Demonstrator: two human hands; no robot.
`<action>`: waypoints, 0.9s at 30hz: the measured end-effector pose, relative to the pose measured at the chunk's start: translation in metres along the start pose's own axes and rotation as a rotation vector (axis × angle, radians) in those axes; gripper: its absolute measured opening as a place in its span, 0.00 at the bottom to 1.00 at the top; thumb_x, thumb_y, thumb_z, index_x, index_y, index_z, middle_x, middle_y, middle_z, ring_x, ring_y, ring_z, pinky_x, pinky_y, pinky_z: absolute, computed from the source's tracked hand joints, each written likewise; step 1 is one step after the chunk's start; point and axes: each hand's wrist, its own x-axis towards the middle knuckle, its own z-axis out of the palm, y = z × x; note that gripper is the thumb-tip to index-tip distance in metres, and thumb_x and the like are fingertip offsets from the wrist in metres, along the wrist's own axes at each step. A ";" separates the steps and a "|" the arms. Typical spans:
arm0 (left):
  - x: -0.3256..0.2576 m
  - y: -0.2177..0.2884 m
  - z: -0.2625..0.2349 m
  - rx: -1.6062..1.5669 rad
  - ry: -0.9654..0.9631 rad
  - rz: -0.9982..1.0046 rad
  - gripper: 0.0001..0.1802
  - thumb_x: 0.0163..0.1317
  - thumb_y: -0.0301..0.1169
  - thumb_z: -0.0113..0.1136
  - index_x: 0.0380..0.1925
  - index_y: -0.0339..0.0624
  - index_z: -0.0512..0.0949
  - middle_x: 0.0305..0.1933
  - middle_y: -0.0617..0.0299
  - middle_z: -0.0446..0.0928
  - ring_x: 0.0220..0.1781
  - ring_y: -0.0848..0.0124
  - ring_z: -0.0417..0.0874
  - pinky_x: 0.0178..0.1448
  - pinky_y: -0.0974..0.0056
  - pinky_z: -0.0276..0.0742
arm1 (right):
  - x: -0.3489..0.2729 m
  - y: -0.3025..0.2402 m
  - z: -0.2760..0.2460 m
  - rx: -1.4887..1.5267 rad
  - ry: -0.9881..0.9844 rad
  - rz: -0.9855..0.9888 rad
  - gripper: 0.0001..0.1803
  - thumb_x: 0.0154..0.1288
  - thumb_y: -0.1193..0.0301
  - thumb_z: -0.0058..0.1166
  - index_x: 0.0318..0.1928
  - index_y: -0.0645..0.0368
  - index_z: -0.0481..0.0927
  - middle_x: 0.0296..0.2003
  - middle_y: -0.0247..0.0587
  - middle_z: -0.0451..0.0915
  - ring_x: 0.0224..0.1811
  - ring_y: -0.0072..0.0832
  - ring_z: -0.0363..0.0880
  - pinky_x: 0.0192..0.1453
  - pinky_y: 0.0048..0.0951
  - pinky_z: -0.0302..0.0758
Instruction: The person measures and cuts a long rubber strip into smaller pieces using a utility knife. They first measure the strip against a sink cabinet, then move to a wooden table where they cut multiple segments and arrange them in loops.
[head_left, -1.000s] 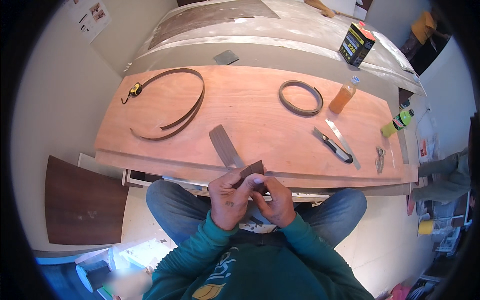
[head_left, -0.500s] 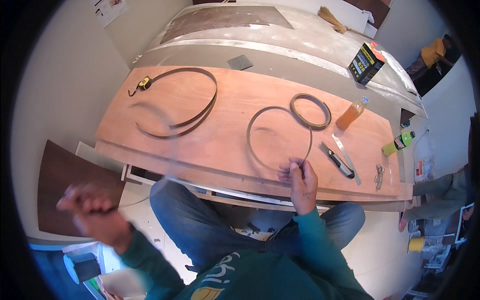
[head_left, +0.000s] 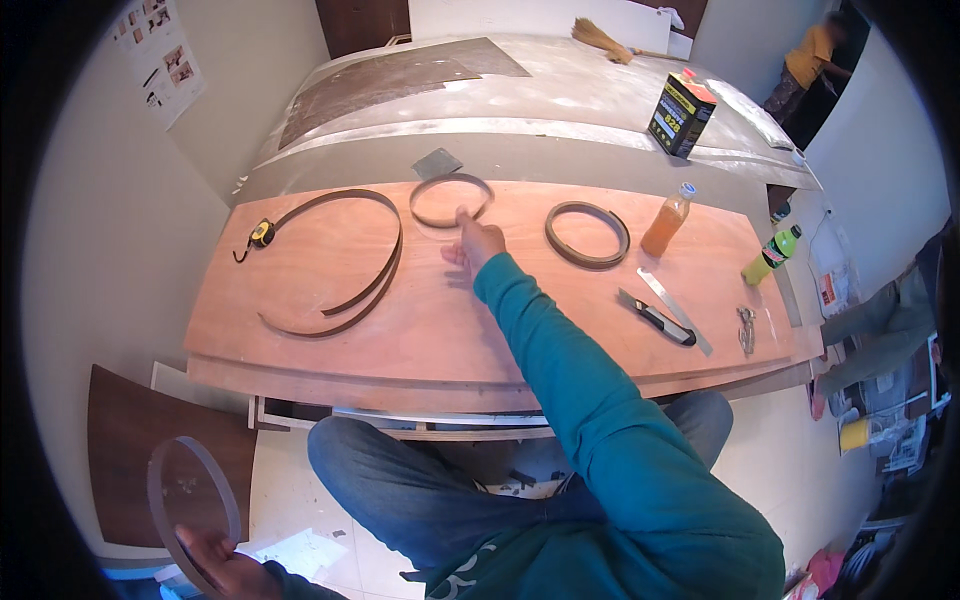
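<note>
My left hand (head_left: 222, 565), low at the left and off the table, grips a looped grey-brown edge-banding strip (head_left: 222, 475). With my right arm stretched across the plywood board (head_left: 480, 320), my right hand (head_left: 476, 245) pinches the near rim of a smaller edge-banding coil (head_left: 414, 203) close to the board's far edge. To the left lies a large open loop of brown edge banding (head_left: 398, 245), touching or nearly touching a yellow-black tape measure (head_left: 262, 233). Another wound edge-banding coil (head_left: 552, 240) rests right of my right hand.
On the right side are a utility knife (head_left: 660, 322), a metal blade (head_left: 680, 315), an orange-liquid bottle (head_left: 665, 225), a green bottle (head_left: 772, 255) and a small metal piece (head_left: 746, 330). Behind stand a black tin (head_left: 680, 120) and a broom (head_left: 602, 42). Another person (head_left: 808, 65) is far right.
My right hand has carried its coil forward and left to the board's far edge. My left hand has dropped lower, and its strip now shows as a loop. The view has shifted.
</note>
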 end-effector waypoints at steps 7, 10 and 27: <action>-0.016 0.030 0.031 -0.163 -0.907 -0.638 0.20 0.81 0.47 0.59 0.29 0.54 0.67 0.17 0.79 0.56 0.15 0.88 0.52 0.19 0.75 0.47 | -0.014 -0.013 -0.136 -0.984 0.581 -0.815 0.28 0.65 0.58 0.66 0.56 0.69 0.81 0.56 0.63 0.81 0.60 0.55 0.80 0.68 0.50 0.76; -0.018 0.031 0.040 -0.126 -0.919 -0.496 0.21 0.83 0.45 0.55 0.29 0.50 0.67 0.18 0.77 0.57 0.17 0.87 0.56 0.20 0.75 0.51 | -0.004 -0.060 -0.210 -1.138 0.855 -0.447 0.31 0.68 0.56 0.62 0.60 0.70 0.80 0.59 0.65 0.79 0.66 0.55 0.77 0.70 0.50 0.76; -0.051 0.098 0.075 -0.186 -0.807 -0.111 0.17 0.82 0.44 0.56 0.46 0.40 0.76 0.23 0.74 0.66 0.20 0.85 0.61 0.25 0.74 0.59 | -0.009 -0.091 -0.241 -0.503 0.420 -0.159 0.23 0.71 0.58 0.71 0.36 0.72 0.86 0.35 0.61 0.89 0.28 0.30 0.91 0.28 0.27 0.85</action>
